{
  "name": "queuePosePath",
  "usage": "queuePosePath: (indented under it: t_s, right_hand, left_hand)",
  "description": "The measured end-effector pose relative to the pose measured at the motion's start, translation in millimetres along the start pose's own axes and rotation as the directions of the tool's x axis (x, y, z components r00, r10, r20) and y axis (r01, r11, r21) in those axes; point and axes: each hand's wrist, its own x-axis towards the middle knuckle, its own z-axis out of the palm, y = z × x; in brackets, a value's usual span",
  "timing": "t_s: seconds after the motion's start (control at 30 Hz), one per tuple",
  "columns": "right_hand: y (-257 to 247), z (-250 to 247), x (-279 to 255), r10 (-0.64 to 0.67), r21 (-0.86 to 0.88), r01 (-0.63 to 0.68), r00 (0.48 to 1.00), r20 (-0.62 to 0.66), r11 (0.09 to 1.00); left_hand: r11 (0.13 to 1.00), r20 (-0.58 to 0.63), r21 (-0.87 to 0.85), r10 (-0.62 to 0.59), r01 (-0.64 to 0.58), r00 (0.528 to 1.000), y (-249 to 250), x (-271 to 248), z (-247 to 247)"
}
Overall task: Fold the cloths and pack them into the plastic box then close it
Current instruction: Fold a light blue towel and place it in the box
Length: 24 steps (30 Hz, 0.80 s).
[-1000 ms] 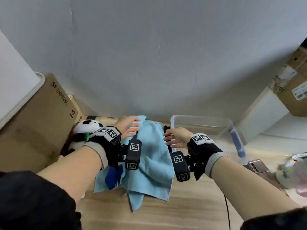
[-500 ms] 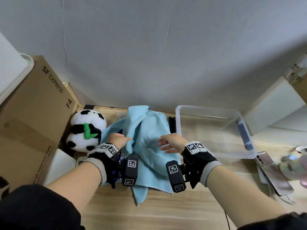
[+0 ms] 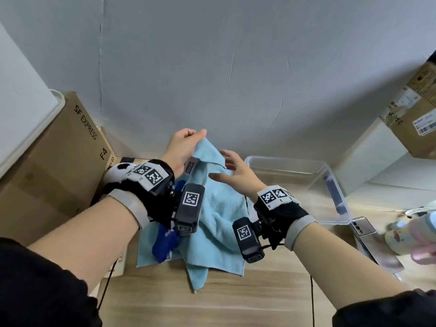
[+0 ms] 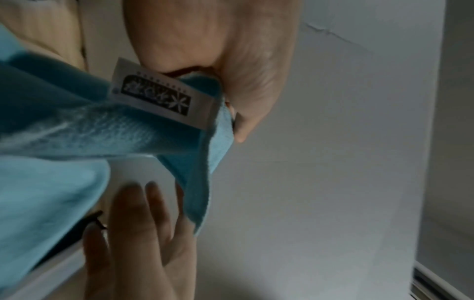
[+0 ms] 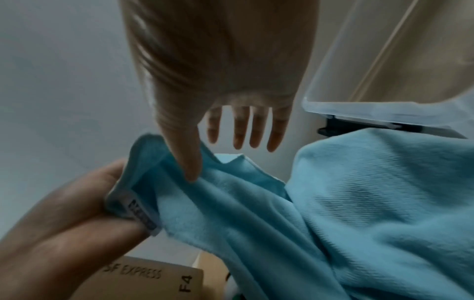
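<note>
A light blue cloth lies crumpled on the wooden table, partly over a dark blue cloth. My left hand pinches a labelled corner of the light blue cloth and holds it raised toward the wall. My right hand is open with fingers spread just right of that corner, and its thumb touches the cloth in the right wrist view. The clear plastic box stands open to the right with no cloth inside. I see no lid.
A large cardboard box stands at the left, with a panda plush mostly hidden behind my left wrist. A phone lies right of the plastic box. More cartons sit at the far right. The grey wall is close behind.
My left hand has gripped a corner of the light blue cloth and lifted it up toward the wall. My right hand has risen from the cloth's middle to beside that corner.
</note>
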Motion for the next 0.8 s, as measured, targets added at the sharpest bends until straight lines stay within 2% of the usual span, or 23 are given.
queuePosePath:
  t_s: [0.13, 0.2, 0.3, 0.4, 0.53, 0.63, 0.73, 0.8]
  right_hand:
    - [-32, -12, -7, -0.262, 0.013, 0.264, 0.96, -0.102, 0.964]
    - [-42, -22, -9, -0.335, -0.036, 0.334, 0.926, -0.175, 0.942]
    - [-60, -38, -16, -0.287, 0.001, 0.298, 0.92, -0.268, 0.955]
    - [-78, -54, -29, -0.283, 0.067, 0.323, 0.896, -0.343, 0.944]
    - [-87, -73, -49, -0.298, 0.128, 0.376, 0.865, -0.403, 0.918]
    - [-86, -87, -65, -0.331, 0.036, 0.38, 0.843, -0.424, 0.924]
    - [-74, -103, -78, -0.334, -0.118, 0.314, 0.836, -0.436, 0.942]
    - [-67, -114, -87, -0.273, -0.147, 0.231, 0.858, -0.434, 0.962]
  left_hand:
    - [0.996, 0.085, -0.024, 0.083, -0.081, 0.993, 26, -14, 16]
    - [0.993, 0.142, -0.042, 0.119, -0.114, 0.983, 41, -23, 22]
    - [0.986, 0.213, -0.074, 0.16, -0.147, 0.964, 62, -34, 28]
    - [0.982, 0.286, -0.065, 0.186, -0.175, 0.94, 76, -47, 37]
    - [0.991, 0.454, -0.034, 0.134, -0.133, 0.881, 70, -67, 50]
    - [0.993, 0.564, -0.036, 0.113, -0.113, 0.818, 60, -89, 63]
    - [0.979, 0.655, 0.005, 0.152, -0.205, 0.74, 49, -108, 79]
    - [0.956, 0.639, 0.063, 0.181, -0.286, 0.748, 47, -118, 90]
